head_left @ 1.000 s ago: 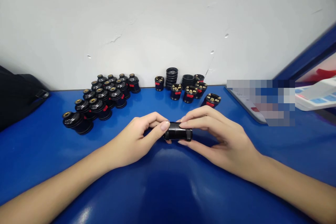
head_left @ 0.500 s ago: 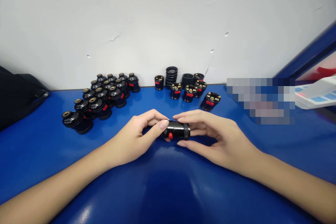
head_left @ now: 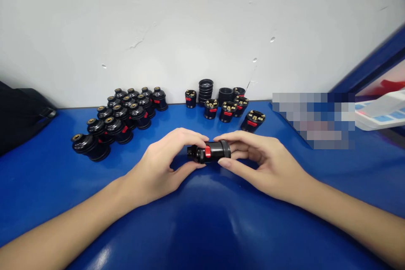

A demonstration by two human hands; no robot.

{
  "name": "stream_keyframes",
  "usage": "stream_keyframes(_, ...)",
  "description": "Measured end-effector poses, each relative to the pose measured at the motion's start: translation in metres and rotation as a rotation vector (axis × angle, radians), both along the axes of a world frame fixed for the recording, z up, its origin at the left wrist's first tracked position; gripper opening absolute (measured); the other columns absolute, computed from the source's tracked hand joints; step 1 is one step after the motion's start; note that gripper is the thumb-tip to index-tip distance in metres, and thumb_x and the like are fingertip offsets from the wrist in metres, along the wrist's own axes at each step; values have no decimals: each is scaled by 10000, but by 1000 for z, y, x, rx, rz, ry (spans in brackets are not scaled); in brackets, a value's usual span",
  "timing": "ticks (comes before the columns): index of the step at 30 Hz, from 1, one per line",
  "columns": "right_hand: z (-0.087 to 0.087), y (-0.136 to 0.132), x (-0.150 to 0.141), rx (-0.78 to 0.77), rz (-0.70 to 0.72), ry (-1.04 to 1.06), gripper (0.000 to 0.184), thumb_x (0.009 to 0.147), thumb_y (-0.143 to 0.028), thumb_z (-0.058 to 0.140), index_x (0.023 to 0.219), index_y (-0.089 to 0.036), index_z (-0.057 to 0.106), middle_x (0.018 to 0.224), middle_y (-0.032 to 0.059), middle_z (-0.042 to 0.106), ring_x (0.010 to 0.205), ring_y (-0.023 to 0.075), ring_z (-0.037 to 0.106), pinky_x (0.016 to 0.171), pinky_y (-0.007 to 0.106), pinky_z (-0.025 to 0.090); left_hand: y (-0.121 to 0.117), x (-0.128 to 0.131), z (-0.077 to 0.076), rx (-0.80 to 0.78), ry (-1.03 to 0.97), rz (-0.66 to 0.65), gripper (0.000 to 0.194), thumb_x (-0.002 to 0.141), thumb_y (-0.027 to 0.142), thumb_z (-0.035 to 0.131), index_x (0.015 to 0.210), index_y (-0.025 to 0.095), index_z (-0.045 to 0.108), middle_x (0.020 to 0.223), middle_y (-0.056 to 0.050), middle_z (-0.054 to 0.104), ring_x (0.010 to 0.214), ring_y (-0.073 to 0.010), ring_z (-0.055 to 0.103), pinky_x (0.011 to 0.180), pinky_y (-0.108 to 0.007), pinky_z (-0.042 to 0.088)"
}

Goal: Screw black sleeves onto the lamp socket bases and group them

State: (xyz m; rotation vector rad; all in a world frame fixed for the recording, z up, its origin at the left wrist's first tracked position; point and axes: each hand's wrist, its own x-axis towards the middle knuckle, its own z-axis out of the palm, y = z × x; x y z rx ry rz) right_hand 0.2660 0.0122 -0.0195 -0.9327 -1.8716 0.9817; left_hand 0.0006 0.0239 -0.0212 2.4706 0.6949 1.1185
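A black lamp socket (head_left: 217, 151) with a red switch lies sideways between my hands, just above or on the blue table. Its narrow domed end points left, and a ribbed ring circles the right end. My left hand (head_left: 171, 160) has its fingertips above and its thumb below the domed end, closed on the socket. With thumb and fingers, my right hand (head_left: 256, 156) grips the ring end. Behind, to the right, stand several black socket cores (head_left: 252, 121) with brass contacts and red switches. Assembled lamp sockets (head_left: 117, 130) stand in rows on the left.
A stack of black threaded rings (head_left: 206, 93) stands against the white wall (head_left: 190, 29), beside another short black ring piece (head_left: 225, 95). A black bag (head_left: 22, 118) sits at the left edge. A white and blue tray (head_left: 382, 114) and a blurred patch are at right.
The socket has turned about its length, and its red switch now faces up more. My left thumb has moved from its front to below it. My right fingers have closed onto the ring end.
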Motion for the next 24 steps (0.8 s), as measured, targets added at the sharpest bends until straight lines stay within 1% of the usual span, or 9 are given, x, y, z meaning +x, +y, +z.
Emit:
stream_keyframes(3,1,0,-1,-44,12,9,279,977,-341,825,1209,-204,751,1096,72,873,881,222,877,860,320,750,1,1,-1,94,24,9,380,1022,104,723,1351,248,600,1331,-99,726,1273,-207,706,1118,-363,577)
stream_keyframes(6,1,-1,-1,-20,-6,15,296,957,-348,846,1199,-207,749,1105,75,872,870,226,878,861,332,754,1,1,-1,26,61,73,643,966,371,854,1486,282,487,1394,-124,688,1311,-281,683,1109,-444,574)
stream_keyframes(7,1,-1,-1,-6,-13,18,306,950,-348,855,1199,-207,748,1105,74,870,870,224,878,863,328,754,1,1,0,-28,84,97,680,980,445,829,1518,283,448,1350,-118,705,1274,-290,696,1087,-459,576)
stream_keyframes(8,0,-1,-1,6,-19,21,317,944,-348,862,1203,-207,746,1107,73,869,876,223,879,868,325,753,0,1,1,-86,111,117,636,1029,473,758,1533,277,424,1272,-101,729,1212,-282,715,1058,-460,577)
stream_keyframes(10,-1,-1,-1,20,-17,22,330,940,-344,869,1213,-208,742,1113,71,867,897,223,882,884,323,749,-1,1,3,-173,160,140,432,1135,408,561,1520,262,428,1080,-51,741,1056,-242,736,995,-431,573)
stream_keyframes(12,-1,-1,-1,28,-10,14,335,941,-342,867,1221,-208,741,1118,70,866,915,226,883,900,326,745,-1,1,4,-202,186,132,343,1158,338,465,1490,255,456,974,-22,717,964,-216,727,955,-399,564)
stream_keyframes(15,0,-2,-1,25,-11,-5,327,947,-353,859,1213,-202,743,1106,72,870,898,220,880,885,318,745,-2,0,2,-193,163,106,384,1133,326,539,1502,274,442,1013,-18,722,973,-209,726,951,-378,557)
stream_keyframes(20,1,1,-1,10,-41,-29,283,955,-377,841,1163,-209,748,1001,53,874,809,214,867,821,323,752,1,-3,-6,-70,103,107,573,1029,287,763,1505,309,444,1275,-49,731,1200,-224,715,1089,-379,523)
stream_keyframes(24,1,1,-1,7,-31,-26,285,953,-365,844,1169,-206,748,1048,68,876,842,217,869,839,327,752,3,-2,-5,-18,62,106,623,990,191,800,1498,299,456,1281,-44,731,1196,-201,715,1088,-355,527)
